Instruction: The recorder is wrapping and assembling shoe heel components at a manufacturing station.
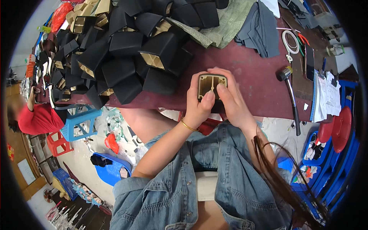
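Observation:
Both my hands hold one black-covered block heel [212,81] above the near edge of the table. Its hollow end, with tan ribs inside, faces up toward me. My left hand [197,100] wraps its left side, with the thumb on the near rim. Around the right side closes my right hand [232,99], its thumb pressing by the rim. The fingers on the far side are partly hidden. To the left lies a large heap of similar black heels [122,73], several showing their tan hollow ends.
A hammer [293,96] lies to the right on the maroon table [253,84]. Grey fabric pieces [260,32], a coiled white cable [290,42] and papers [326,94] lie farther off. At far left sits a person in red [40,115], beside a blue stool [78,124].

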`<action>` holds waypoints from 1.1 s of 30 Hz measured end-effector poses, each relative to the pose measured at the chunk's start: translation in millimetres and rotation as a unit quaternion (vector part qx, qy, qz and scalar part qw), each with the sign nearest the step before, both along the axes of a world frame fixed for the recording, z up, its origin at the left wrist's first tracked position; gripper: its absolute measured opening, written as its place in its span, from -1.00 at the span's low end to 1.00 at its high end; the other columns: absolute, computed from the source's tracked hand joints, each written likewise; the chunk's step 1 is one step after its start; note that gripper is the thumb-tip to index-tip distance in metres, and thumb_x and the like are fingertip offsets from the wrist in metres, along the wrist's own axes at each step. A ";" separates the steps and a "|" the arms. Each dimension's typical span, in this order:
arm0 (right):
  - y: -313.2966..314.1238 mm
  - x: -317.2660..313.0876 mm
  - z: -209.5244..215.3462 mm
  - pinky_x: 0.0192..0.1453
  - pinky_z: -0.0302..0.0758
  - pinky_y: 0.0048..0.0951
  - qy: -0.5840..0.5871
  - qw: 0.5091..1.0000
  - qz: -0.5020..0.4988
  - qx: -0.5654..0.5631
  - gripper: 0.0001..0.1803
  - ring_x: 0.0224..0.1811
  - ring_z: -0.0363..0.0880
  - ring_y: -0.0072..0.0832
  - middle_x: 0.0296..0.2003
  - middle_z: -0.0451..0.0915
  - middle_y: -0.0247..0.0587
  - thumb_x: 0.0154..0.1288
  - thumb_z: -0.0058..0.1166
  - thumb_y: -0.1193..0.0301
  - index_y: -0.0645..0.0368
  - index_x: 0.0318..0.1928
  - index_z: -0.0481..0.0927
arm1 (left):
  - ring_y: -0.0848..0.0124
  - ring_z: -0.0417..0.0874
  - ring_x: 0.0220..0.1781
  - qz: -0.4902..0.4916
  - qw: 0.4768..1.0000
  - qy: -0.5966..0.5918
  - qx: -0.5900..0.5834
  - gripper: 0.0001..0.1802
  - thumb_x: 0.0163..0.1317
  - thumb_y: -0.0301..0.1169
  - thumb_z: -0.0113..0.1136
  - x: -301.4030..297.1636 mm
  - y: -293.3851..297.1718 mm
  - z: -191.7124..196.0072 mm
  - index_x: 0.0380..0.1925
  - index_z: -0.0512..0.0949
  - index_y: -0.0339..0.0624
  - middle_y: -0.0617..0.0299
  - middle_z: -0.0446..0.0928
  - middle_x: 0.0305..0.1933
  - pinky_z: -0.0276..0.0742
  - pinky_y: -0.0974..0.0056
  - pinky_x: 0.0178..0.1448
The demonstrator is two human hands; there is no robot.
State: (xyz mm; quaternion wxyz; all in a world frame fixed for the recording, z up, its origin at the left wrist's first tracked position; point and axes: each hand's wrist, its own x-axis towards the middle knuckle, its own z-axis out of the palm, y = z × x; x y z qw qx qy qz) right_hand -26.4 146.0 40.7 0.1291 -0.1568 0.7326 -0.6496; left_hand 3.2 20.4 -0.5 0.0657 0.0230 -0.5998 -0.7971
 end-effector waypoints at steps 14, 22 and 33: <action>2.9 -23.1 -8.3 0.35 0.14 -0.10 -0.038 0.989 0.063 -0.127 0.08 0.37 0.22 -0.25 0.26 0.35 -0.14 -0.12 0.15 -0.36 0.20 0.27 0.32 | 0.33 0.63 -0.08 -0.206 0.940 -0.109 0.249 -0.28 0.15 0.13 0.03 -7.2 -32.5 -0.8 0.02 0.40 -0.35 0.07 0.55 -0.09 0.56 0.28 0.02; -9.9 -11.0 -17.9 0.33 0.22 -0.15 0.242 0.967 0.073 0.040 -0.25 0.29 0.34 -0.16 0.09 0.50 -0.10 -0.07 0.37 0.02 0.22 0.08 0.50 | 0.27 0.58 0.03 -0.167 0.948 -0.134 0.237 -0.19 0.26 0.27 -0.33 -0.7 -32.7 3.5 0.09 0.37 -0.28 0.07 0.50 0.04 0.50 0.20 0.11; 7.4 9.7 4.0 0.20 0.41 -0.19 0.202 0.966 -0.008 0.158 -0.18 0.15 0.46 -0.10 0.11 0.47 -0.06 -0.21 0.41 0.46 0.21 0.16 0.35 | 0.50 0.52 -0.05 -0.111 0.988 -0.078 0.072 -0.52 0.46 -0.06 -0.25 -3.1 -21.7 14.8 0.07 0.36 -0.24 0.22 0.50 -0.07 0.44 0.37 0.07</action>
